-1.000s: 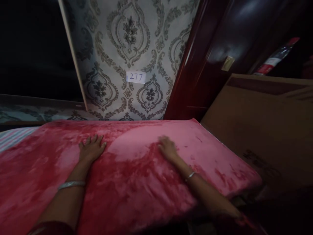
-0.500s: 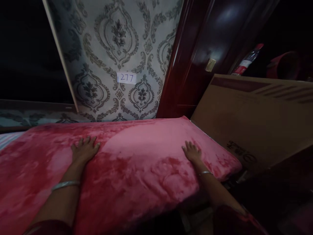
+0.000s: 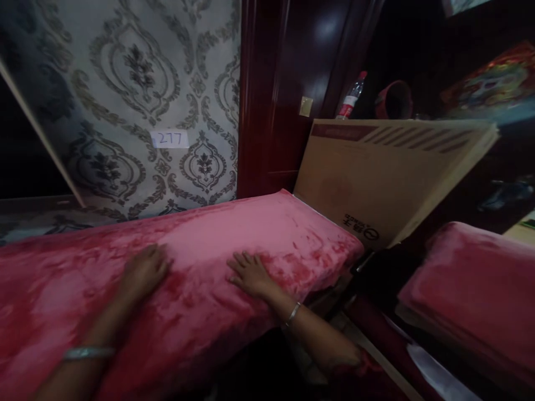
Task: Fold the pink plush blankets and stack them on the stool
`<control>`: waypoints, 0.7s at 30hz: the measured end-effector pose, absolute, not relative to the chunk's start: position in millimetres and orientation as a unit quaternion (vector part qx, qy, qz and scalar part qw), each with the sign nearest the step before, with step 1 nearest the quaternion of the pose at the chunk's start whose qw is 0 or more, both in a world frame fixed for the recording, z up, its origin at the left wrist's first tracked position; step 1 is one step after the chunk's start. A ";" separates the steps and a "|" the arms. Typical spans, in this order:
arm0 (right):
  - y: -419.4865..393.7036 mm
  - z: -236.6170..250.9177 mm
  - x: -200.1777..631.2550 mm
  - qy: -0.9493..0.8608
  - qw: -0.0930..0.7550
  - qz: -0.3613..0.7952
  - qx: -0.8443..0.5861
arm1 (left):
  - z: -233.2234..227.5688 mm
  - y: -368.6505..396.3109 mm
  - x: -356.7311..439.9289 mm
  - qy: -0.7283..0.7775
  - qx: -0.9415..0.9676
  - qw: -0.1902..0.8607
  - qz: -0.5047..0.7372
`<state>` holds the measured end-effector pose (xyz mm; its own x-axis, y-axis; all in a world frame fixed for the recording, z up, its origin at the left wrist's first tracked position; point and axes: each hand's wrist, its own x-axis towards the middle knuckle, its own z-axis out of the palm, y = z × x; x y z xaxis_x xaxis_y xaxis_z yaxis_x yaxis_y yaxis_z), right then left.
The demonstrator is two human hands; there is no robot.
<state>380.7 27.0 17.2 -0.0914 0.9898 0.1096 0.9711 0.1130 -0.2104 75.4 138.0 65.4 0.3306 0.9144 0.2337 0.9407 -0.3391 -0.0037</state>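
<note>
A pink and red plush cover [image 3: 221, 228] is spread over a long, flat surface in front of me. Both of my hands rest on it, palms down. My left hand [image 3: 146, 270] lies on the left part, slightly blurred, its thumb apart from the fingers. Near the middle, my right hand [image 3: 251, 273] is laid flat with its fingers spread. Neither holds anything. Shallow creases run through the plush around my right hand.
A large cardboard box [image 3: 355, 178] leans beyond the cover's right end. Behind it stand a red-capped bottle [image 3: 353, 97] and a round red container [image 3: 393, 100]. Another pink-covered seat [image 3: 480, 289] is at the right. A label marked 277 [image 3: 170, 138] sticks to the wallpaper.
My view has turned right, bringing the second pink-covered seat into sight. My right hand has slid left across the cover, closer to my left hand. The left hand stays on the plush.
</note>
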 end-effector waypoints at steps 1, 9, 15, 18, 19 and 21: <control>26.0 17.8 382.1 -0.734 0.110 0.045 -0.668 | 56.6 130.1 84.9 -0.543 -0.833 0.065 -0.085; -35.7 34.0 556.1 -0.428 0.075 0.009 -0.901 | 16.7 114.7 92.5 -0.511 -0.855 0.058 -0.065; -48.8 21.8 567.7 -0.387 0.078 -0.019 -0.919 | 14.3 123.5 91.9 -0.499 -0.859 0.059 -0.093; -24.7 15.4 552.1 -0.527 0.083 0.009 -0.846 | 8.1 126.4 89.3 -0.499 -0.859 0.057 -0.100; -18.5 15.3 553.5 -0.562 0.080 0.022 -0.823 | 6.1 127.4 87.9 -0.499 -0.859 0.057 -0.103; -13.0 19.1 569.6 -0.575 0.072 0.035 -0.814 | 2.9 129.3 85.0 -0.499 -0.858 0.062 -0.108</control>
<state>569.6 -13.0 19.1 0.3365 0.9413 0.0254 0.9313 -0.3287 -0.1568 85.0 129.3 2.9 0.4786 0.8422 0.2483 0.8693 -0.4943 0.0011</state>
